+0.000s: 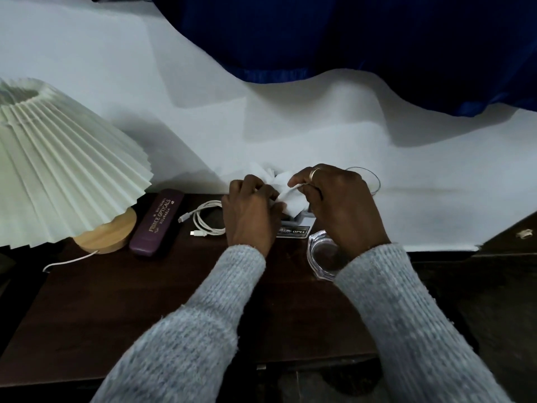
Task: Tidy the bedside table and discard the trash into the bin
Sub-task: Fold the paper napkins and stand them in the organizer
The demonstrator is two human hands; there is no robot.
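Two grey knitted sleeves, the left sleeve [186,330] and the right sleeve [406,315], reached forward over the dark wood of the bedside table [101,301], converging toward its far edge. Under the right wrist sat a clear glass dish [318,248], partly covered by the cuff. Past the cuffs, the left hand [250,210] and the right hand [340,199] faced each other, backs up and knuckles toward the bed, with a white tissue [290,199] held between them. The left hand's fingers were curled onto its left end, and the right hand, a ring on one finger, pinched its right edge between thumb and fingertips. The tissue's long axis ran across the view from one hand to the other, so neither hand was nearer; it bunched upward in the gap. It hung just above a small label reading OPEL [293,231], apparently on a box, though that was mostly hidden.

To the left lay a coiled white cable [203,218], then a purple spectacle case [158,222], then a lamp [58,158] with a pleated shade on a wooden base. A thin glass rim [369,175] showed just behind the right hand. Beyond lay a white sheet [319,120] and a blue blanket [348,33]. No bin was in view, so the tissue probably needed balling into one hand before it was carried off
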